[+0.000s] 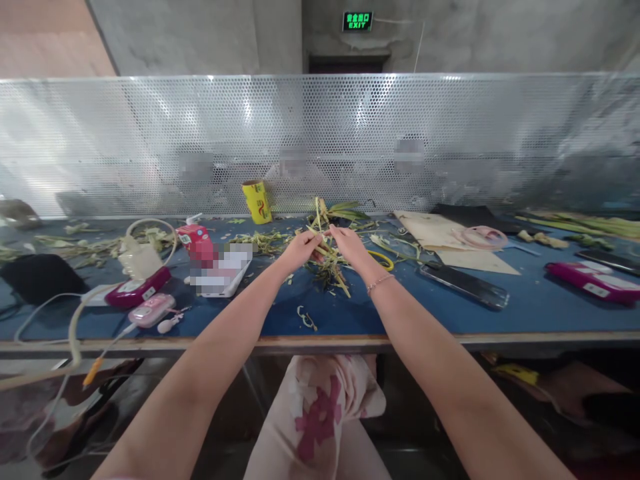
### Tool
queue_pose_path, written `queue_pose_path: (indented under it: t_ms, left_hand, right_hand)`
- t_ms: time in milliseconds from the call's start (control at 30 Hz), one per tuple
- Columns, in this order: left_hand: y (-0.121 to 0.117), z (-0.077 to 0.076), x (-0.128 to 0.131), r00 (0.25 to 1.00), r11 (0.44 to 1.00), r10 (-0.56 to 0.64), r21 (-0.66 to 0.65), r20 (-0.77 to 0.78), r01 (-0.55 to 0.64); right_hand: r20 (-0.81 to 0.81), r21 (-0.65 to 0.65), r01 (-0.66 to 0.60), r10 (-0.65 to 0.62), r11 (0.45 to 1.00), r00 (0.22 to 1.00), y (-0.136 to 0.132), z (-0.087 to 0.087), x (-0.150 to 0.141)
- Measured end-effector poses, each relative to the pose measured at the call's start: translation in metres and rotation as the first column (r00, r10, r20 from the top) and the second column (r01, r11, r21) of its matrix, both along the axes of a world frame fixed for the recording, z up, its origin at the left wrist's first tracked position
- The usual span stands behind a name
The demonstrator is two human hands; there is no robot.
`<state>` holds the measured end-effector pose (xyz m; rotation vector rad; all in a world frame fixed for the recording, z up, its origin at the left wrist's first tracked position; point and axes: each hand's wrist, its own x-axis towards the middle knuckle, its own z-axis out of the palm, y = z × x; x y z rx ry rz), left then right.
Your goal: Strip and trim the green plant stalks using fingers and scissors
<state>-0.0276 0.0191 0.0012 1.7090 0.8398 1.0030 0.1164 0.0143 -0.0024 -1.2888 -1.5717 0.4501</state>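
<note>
Left hand [301, 248] and right hand [349, 245] were close together at the centre of the frame, both narrow, with fingers closed on the plant stalks [327, 249] between them. The exact grip of each finger was too small to tell.

The table [290, 313] was blue, and loose plant scraps [260, 243] lay across its far part. Behind it stood a perforated metal screen [320, 120]; above were a grey concrete wall [200, 33] and, at the upper centre right, a green exit sign [357, 22].

A yellow ring [382, 260] lay near the right wrist, partly hidden by the arm. Farther back, left of centre, stood a yellow container [257, 202]. On the left side were a red carton [197, 243], a magenta device [139, 288] and a white cable [77, 327]. On the right side, a black phone [465, 285] lay in front of brown sheets [433, 233], with a pink roll [480, 237] upon them. At the right edge was another magenta case [595, 281].
</note>
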Motion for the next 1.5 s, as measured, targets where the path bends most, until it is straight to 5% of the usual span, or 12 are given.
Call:
queue_pose_path:
  t_ms: [267, 467, 633, 867, 1200, 1500]
  left_hand:
    - [0.0, -0.001, 0.0, 0.998, 0.998, -0.048, -0.031, -0.027, 0.047]
    - [0.001, -0.002, -0.002, 0.991, 0.991, -0.129, -0.044, -0.023, 0.128]
    - [0.002, -0.005, -0.003, 0.984, 0.986, -0.168, -0.018, -0.054, 0.168]
    - [0.001, -0.004, -0.002, 0.993, 0.992, -0.098, -0.086, -0.068, 0.093]
    - [-0.001, 0.0, -0.001, 0.989, 0.977, -0.075, -0.19, 0.13, 0.099]
    - [0.004, -0.003, -0.001, 0.988, 0.976, -0.091, -0.187, 0.127, 0.114]
  right_hand:
    - [-0.111, 0.213, -0.068, 0.094, 0.975, 0.989, 0.0, 0.0, 0.0]
    - [-0.309, 0.092, -0.306, 0.319, 0.948, 0.896, -0.003, -0.002, -0.007]
    - [-0.411, 0.138, -0.326, 0.353, 0.935, 0.84, -0.003, -0.002, -0.008]
    - [-0.333, 0.244, -0.311, 0.38, 0.919, 0.863, -0.004, 0.0, -0.004]
    - [-0.133, 0.166, -0.298, 0.321, 0.94, 0.938, -0.017, 0.007, 0.002]
    - [-0.064, 0.122, -0.366, 0.376, 0.922, 0.924, -0.015, 0.003, 0.001]
